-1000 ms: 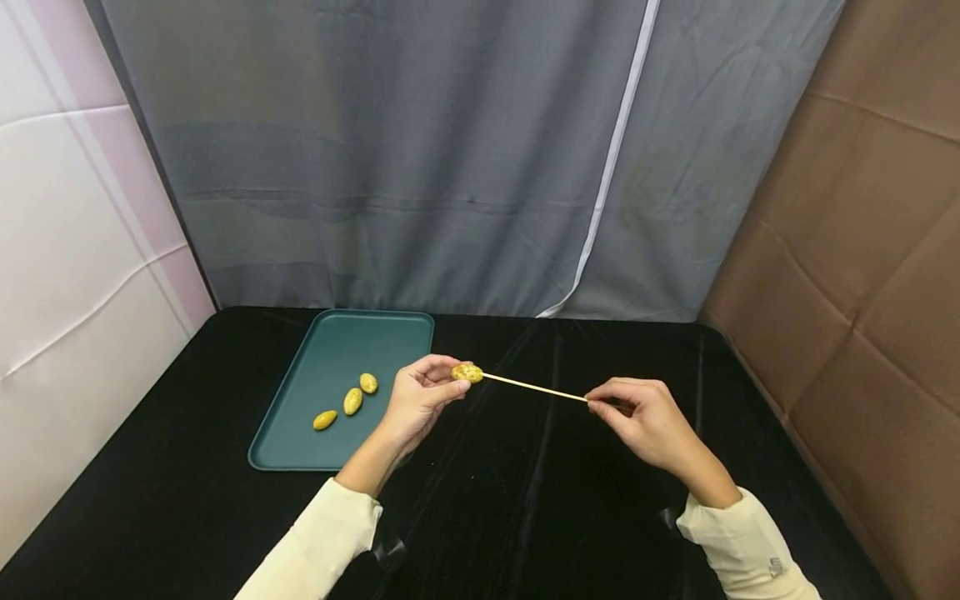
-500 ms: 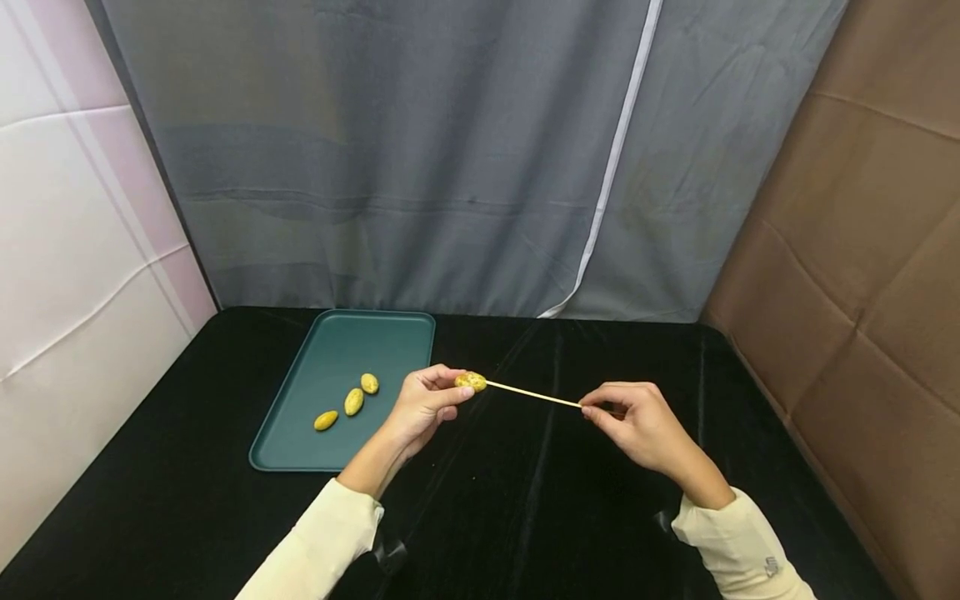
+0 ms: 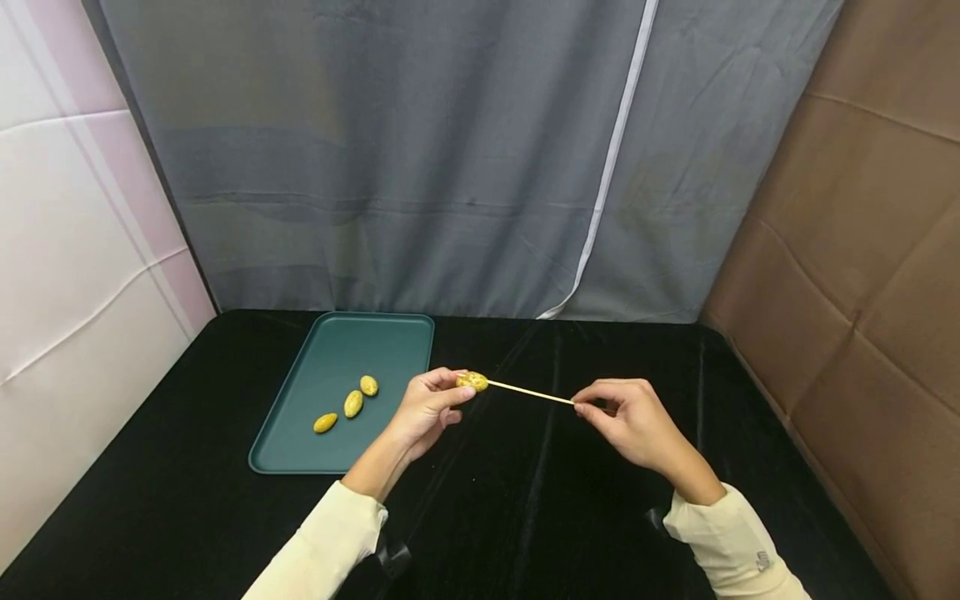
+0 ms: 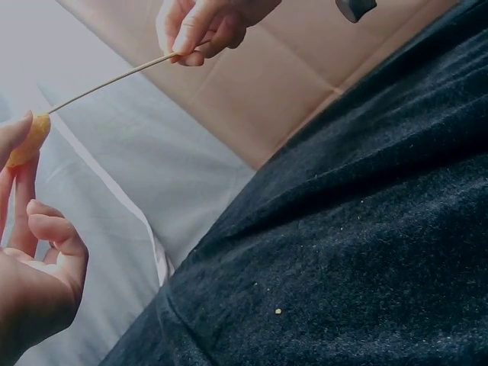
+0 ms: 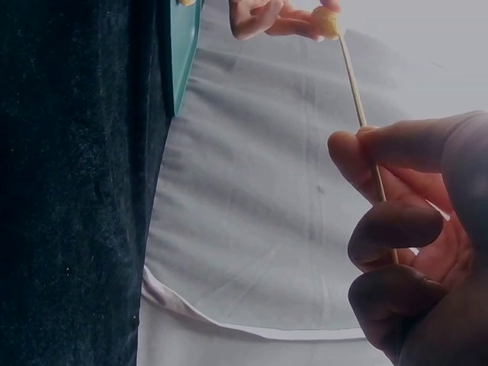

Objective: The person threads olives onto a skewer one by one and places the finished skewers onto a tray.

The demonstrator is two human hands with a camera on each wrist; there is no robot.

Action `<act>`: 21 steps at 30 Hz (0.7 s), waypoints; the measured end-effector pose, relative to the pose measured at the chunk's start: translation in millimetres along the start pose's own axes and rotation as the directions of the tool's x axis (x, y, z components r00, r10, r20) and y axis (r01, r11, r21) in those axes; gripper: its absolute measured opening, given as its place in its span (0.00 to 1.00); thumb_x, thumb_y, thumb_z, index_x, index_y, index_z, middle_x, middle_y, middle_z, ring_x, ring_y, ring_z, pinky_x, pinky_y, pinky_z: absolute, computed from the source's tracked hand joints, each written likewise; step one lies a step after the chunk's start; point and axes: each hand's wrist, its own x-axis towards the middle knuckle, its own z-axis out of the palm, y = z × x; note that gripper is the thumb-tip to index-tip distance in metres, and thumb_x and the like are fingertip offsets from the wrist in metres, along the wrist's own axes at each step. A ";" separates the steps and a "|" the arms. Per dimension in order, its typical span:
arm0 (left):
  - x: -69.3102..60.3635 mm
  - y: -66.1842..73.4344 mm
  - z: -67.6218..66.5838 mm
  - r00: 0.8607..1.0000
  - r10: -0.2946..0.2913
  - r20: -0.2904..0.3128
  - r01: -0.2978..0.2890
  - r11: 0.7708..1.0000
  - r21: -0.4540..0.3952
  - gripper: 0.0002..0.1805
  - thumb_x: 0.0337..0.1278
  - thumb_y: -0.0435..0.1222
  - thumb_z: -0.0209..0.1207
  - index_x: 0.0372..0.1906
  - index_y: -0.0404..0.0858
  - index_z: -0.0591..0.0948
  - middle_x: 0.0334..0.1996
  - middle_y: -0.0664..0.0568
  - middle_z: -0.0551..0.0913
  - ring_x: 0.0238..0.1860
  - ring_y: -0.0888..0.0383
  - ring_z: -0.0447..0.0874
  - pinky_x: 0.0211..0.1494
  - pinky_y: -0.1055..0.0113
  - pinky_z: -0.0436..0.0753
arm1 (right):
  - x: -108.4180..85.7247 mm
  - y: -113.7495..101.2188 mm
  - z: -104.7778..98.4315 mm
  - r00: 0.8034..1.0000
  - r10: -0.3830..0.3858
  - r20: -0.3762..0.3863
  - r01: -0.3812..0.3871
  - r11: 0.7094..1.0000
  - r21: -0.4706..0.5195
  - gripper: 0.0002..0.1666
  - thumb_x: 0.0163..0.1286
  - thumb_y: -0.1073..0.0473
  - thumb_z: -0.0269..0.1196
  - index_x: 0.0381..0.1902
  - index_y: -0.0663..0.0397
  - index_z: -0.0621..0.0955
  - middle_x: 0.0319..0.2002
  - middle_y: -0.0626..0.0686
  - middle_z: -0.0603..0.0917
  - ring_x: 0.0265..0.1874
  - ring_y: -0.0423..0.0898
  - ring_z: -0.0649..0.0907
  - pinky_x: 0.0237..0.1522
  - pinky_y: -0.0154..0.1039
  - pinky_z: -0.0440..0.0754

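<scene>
A mottled yellow oval fruit (image 3: 474,382) is pinched between the thumb and fingers of my left hand (image 3: 420,408), above the black cloth to the right of the tray. From the fruit's right end a thin wooden skewer (image 3: 532,392) runs to my right hand (image 3: 633,421), which pinches it between thumb and fingertips. In the right wrist view, the skewer (image 5: 351,76) passes on under the curled fingers, its rear end hidden. The left wrist view has the fruit (image 4: 32,141) at its left edge. How deep the tip sits inside cannot be seen.
On the left, a dark green tray (image 3: 300,454) holds 3 more yellow oval fruits (image 3: 353,404), lying apart from one another. A black cloth (image 3: 480,533) covers the table. Grey curtains (image 3: 450,167) stand behind, with a brown panel (image 3: 847,250) at the right and a pale one (image 3: 75,250) at the left.
My right hand has shifted left towards the fruit, and less of the skewer shows between the hands. The left hand has moved slightly right and down, still pinching the fruit.
</scene>
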 end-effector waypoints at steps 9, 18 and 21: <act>-0.7 -0.1 0.8 1.000 -0.007 -0.003 0.007 1.000 0.015 0.21 0.57 0.19 0.57 0.25 0.49 0.87 0.36 0.58 0.86 0.34 0.63 0.78 0.24 0.76 0.71 | 6.8 -3.6 4.1 1.000 0.004 0.004 -0.004 1.000 0.001 0.11 0.59 0.72 0.69 0.32 0.50 0.88 0.27 0.41 0.84 0.20 0.38 0.75 0.20 0.32 0.73; -0.3 0.5 4.6 1.000 0.001 -0.018 0.000 0.998 0.058 0.21 0.56 0.19 0.59 0.27 0.50 0.88 0.35 0.59 0.87 0.34 0.63 0.81 0.25 0.74 0.74 | 14.2 -7.9 10.2 1.000 0.015 0.018 -0.015 0.999 0.031 0.09 0.60 0.71 0.69 0.32 0.51 0.88 0.27 0.42 0.84 0.18 0.35 0.73 0.18 0.32 0.72; 0.0 -0.9 6.4 1.000 -0.004 -0.025 0.005 0.998 0.066 0.20 0.56 0.19 0.59 0.27 0.50 0.88 0.35 0.59 0.87 0.34 0.63 0.81 0.24 0.74 0.74 | 17.0 -8.7 11.9 1.000 0.019 0.024 -0.020 0.999 0.036 0.09 0.60 0.71 0.69 0.32 0.51 0.88 0.27 0.42 0.84 0.18 0.34 0.73 0.18 0.34 0.72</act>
